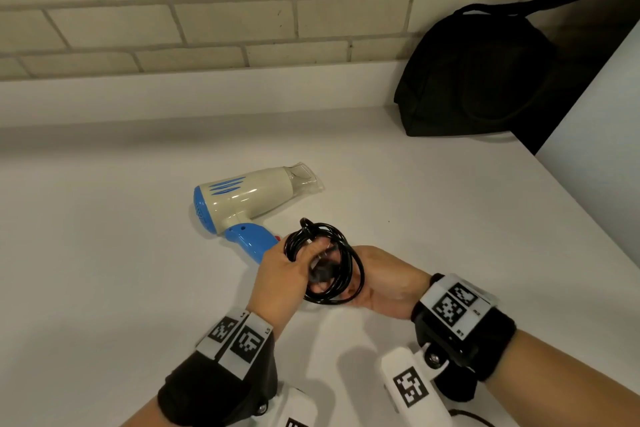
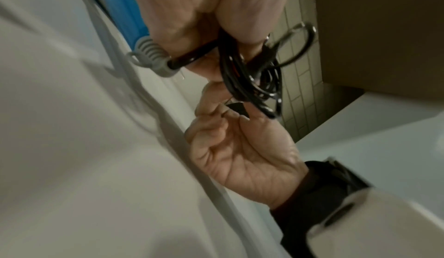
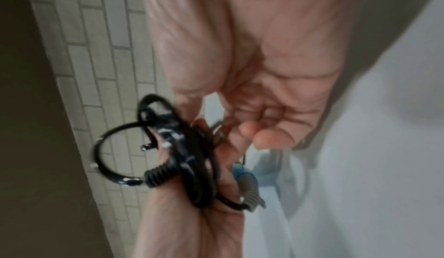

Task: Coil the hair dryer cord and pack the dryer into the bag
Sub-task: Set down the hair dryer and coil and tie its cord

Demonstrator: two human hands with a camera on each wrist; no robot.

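Observation:
The cream and blue hair dryer [image 1: 249, 199] lies on its side on the white counter [image 1: 104, 253], nozzle pointing right. Its black cord [image 1: 327, 263] is wound into a small coil held just above the counter, near the blue handle [image 1: 252, 239]. My left hand [image 1: 294, 267] grips the coil from the left, thumb over the loops. My right hand [image 1: 375, 276] cups the coil from the right. In the left wrist view, the right hand's fingers [image 2: 216, 110] pinch a black piece of the cord [image 2: 252, 76]. The black plug [image 3: 159, 176] lies against the coil.
A black soft bag [image 1: 478, 76] with a strap stands at the back right against the brick wall [image 1: 207, 10]. A white panel [image 1: 606, 149] rises at the counter's right side. Bare counter lies to the left and front of the dryer.

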